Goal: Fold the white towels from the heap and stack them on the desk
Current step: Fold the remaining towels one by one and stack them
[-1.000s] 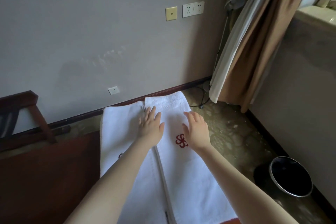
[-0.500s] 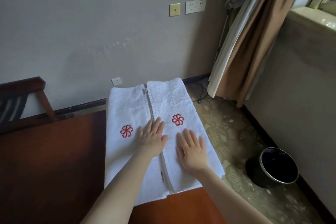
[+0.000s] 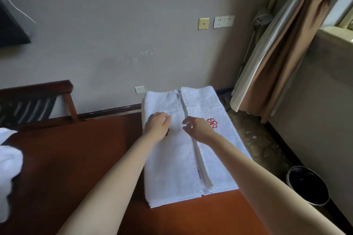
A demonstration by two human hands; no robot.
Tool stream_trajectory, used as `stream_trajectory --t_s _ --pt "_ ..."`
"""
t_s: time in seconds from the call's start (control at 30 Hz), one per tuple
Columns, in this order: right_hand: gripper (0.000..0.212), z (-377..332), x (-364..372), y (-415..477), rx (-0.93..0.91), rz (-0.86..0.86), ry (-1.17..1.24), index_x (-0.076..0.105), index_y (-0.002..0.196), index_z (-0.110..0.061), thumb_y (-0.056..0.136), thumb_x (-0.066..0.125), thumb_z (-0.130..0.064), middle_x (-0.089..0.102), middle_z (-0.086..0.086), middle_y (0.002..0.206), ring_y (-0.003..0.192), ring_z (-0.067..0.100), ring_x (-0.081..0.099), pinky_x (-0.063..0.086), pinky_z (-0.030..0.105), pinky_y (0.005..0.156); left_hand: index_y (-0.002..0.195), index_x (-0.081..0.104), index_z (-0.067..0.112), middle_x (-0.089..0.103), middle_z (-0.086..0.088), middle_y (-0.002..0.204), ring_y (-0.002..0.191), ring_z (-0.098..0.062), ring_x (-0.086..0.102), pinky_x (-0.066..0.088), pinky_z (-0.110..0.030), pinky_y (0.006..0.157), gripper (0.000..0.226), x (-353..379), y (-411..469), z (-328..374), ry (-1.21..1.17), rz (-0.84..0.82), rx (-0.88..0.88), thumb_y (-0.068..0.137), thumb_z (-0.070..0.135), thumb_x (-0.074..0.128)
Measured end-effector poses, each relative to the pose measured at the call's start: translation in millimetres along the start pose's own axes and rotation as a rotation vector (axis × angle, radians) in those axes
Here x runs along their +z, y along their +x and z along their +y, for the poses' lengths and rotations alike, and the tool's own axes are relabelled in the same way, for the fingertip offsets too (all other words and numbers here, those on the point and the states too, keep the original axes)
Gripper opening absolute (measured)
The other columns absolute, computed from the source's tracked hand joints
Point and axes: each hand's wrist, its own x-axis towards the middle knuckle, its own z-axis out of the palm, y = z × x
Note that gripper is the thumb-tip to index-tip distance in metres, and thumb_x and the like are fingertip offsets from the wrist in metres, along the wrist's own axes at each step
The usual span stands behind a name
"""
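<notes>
A white towel (image 3: 172, 173) lies lengthwise on the right end of the red-brown desk (image 3: 76, 168). Its two long sides are folded in and meet at a middle seam, and its far end hangs past the desk's back edge. A red flower emblem (image 3: 212, 123) shows on the right flap. My left hand (image 3: 156, 126) is over the left flap with loosely curled fingers, covering that flap's emblem. Just right of the seam is my right hand (image 3: 198, 128), its fingers half curled. No fabric looks lifted. More white towels (image 3: 7, 168) sit in a heap at the left edge.
A dark wooden chair (image 3: 38, 105) stands behind the desk against the grey wall. A black waste bin (image 3: 307, 185) is on the floor to the right. Brown and white curtains (image 3: 286, 59) hang in the corner beside a window ledge.
Both hands were pressed flat on the towel, sliding toward me. Now they have moved back toward its far half and their fingers have curled. The view has pulled back, showing the towel heap.
</notes>
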Motion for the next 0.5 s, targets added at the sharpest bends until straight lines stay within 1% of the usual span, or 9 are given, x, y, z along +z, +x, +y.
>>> stream_trajectory --t_s 0.07,0.1,0.17,0.23,0.3,0.33,0.4,0.43,0.5 --pt "0.027 -33 9 11 -0.035 -0.082 -0.04 0.063 0.118 -0.017 0.093 0.056 -0.026 0.067 0.005 0.114 0.106 0.023 0.061 0.045 0.027 0.085 0.109 0.066 0.01 0.06 -0.008 0.121 0.117 -0.027 0.051 0.041 -0.038 0.099 0.03 -29 -3 -24 -0.026 0.05 -0.028 0.098 0.028 0.045" --pt "0.027 -52 15 16 -0.041 -0.117 -0.064 0.062 0.118 -0.018 0.093 0.056 -0.027 0.068 0.005 0.112 0.105 0.023 0.062 0.044 0.027 0.083 0.106 0.066 0.01 0.06 -0.007 0.118 0.115 -0.027 0.051 0.042 -0.038 0.098 0.029 -43 -6 -38 -0.027 0.067 -0.033 0.097 0.028 0.045" --pt "0.028 -91 31 23 -0.037 -0.174 -0.084 0.061 0.118 -0.019 0.093 0.056 -0.028 0.068 0.004 0.107 0.097 0.023 0.064 0.045 0.026 0.077 0.101 0.066 0.01 0.061 -0.005 0.112 0.111 -0.026 0.052 0.043 -0.038 0.095 0.026 -73 -15 -68 -0.017 0.091 -0.03 0.097 0.027 0.046" --pt "0.03 -132 51 28 -0.047 -0.213 -0.106 0.061 0.12 -0.018 0.093 0.055 -0.03 0.063 0.004 0.113 0.093 0.023 0.061 0.046 0.026 0.078 0.107 0.065 0.011 0.062 -0.004 0.115 0.112 -0.025 0.053 0.043 -0.038 0.096 0.026 -102 -24 -101 0.0 0.097 -0.033 0.097 0.027 0.048" --pt "0.033 -172 74 34 -0.069 -0.253 -0.153 0.06 0.122 -0.018 0.093 0.054 -0.032 0.06 0.004 0.121 0.101 0.022 0.059 0.047 0.029 0.085 0.113 0.064 0.013 0.062 -0.003 0.117 0.111 -0.023 0.055 0.045 -0.036 0.096 0.026 -130 -33 -136 0.014 0.076 -0.052 0.096 0.027 0.049" --pt "0.034 -192 88 37 -0.082 -0.276 -0.17 0.06 0.122 -0.017 0.093 0.054 -0.032 0.061 0.005 0.12 0.099 0.021 0.059 0.048 0.029 0.086 0.113 0.064 0.014 0.063 -0.003 0.116 0.11 -0.022 0.056 0.046 -0.034 0.094 0.025 -144 -38 -155 0.01 0.051 -0.074 0.096 0.027 0.05" --pt "0.034 -232 116 41 -0.107 -0.306 -0.186 0.06 0.122 -0.017 0.092 0.054 -0.032 0.062 0.006 0.117 0.094 0.02 0.06 0.048 0.028 0.079 0.114 0.064 0.015 0.064 -0.002 0.116 0.107 -0.02 0.058 0.046 -0.029 0.088 0.025 -170 -49 -194 -0.002 -0.012 -0.123 0.097 0.027 0.05" --pt "0.035 -251 130 43 -0.118 -0.314 -0.184 0.059 0.124 -0.017 0.092 0.054 -0.031 0.061 0.006 0.119 0.097 0.021 0.06 0.046 0.027 0.076 0.115 0.064 0.015 0.064 -0.003 0.117 0.107 -0.021 0.058 0.045 -0.028 0.086 0.026 -182 -56 -214 0.005 -0.037 -0.146 0.097 0.027 0.05" --pt "0.038 -290 158 44 -0.15 -0.331 -0.177 0.056 0.129 -0.015 0.093 0.054 -0.029 0.059 0.007 0.125 0.108 0.023 0.058 0.048 0.029 0.08 0.119 0.062 0.014 0.063 -0.004 0.119 0.105 -0.02 0.058 0.044 -0.026 0.08 0.028 -207 -73 -255 0.031 -0.046 -0.197 0.098 0.028 0.05"
